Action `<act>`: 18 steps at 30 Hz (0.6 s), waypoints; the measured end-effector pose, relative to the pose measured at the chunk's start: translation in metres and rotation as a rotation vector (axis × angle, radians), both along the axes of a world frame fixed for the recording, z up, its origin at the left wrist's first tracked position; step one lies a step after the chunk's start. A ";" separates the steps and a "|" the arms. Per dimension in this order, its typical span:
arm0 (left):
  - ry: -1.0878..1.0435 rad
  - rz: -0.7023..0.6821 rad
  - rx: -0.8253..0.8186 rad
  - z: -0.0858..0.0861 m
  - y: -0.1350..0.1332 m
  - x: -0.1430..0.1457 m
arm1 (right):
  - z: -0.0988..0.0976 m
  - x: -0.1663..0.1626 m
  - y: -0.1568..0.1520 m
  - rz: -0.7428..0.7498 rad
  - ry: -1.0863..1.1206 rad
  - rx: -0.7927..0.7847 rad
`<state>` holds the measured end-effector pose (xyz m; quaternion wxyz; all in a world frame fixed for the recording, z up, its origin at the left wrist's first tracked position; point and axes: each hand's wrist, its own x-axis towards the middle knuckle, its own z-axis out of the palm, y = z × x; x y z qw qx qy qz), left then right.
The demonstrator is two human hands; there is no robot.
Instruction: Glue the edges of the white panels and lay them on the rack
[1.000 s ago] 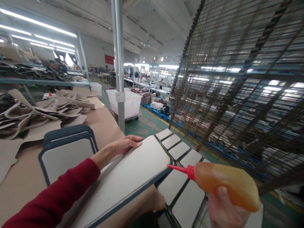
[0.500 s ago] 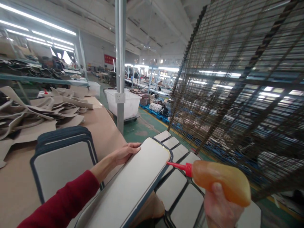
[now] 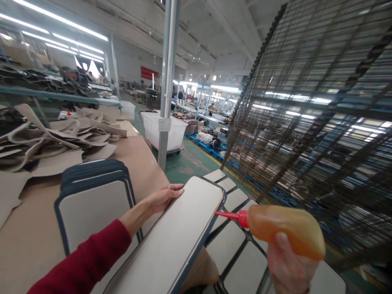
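My left hand [image 3: 167, 198] grips the far left edge of a long off-white panel [image 3: 180, 228] with a dark blue border, which slants up and away from me. In my right hand [image 3: 289, 261] is a squeeze bottle of amber glue [image 3: 284, 228], lying nearly level. Its red nozzle [image 3: 231, 215] points left, with the tip at the panel's right edge near the rounded far corner. A thin yellowish glue line follows that corner. Under and right of the panel, several similar pale panels [image 3: 245, 269] lie side by side.
Dark-edged panels [image 3: 94, 212] are stacked on the brown table [image 3: 143, 159] at left. Behind them lies a heap of beige offcuts [image 3: 70, 134]. A metal post [image 3: 167, 81] and white bin [image 3: 174, 130] stand ahead. A tall wire rack [image 3: 306, 102] leans on the right.
The whole view has shifted, so the table and post sit further right. The nozzle tip has moved slightly down along the panel's right edge. Both hands keep their holds.
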<state>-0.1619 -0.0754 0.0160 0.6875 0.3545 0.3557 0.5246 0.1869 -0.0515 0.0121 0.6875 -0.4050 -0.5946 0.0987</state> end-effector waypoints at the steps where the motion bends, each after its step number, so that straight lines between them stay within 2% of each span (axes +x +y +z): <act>1: -0.004 0.003 0.000 -0.001 0.000 -0.003 | 0.002 -0.005 0.000 0.013 0.010 0.002; 5: -0.016 0.017 -0.003 -0.003 -0.003 -0.013 | 0.012 -0.025 0.001 0.078 0.084 0.050; 8: -0.027 0.028 -0.006 -0.002 -0.005 -0.019 | 0.016 -0.032 0.002 0.110 0.050 0.054; 18: -0.029 0.092 -0.045 0.003 -0.013 -0.037 | 0.000 -0.038 0.009 0.105 -0.099 0.011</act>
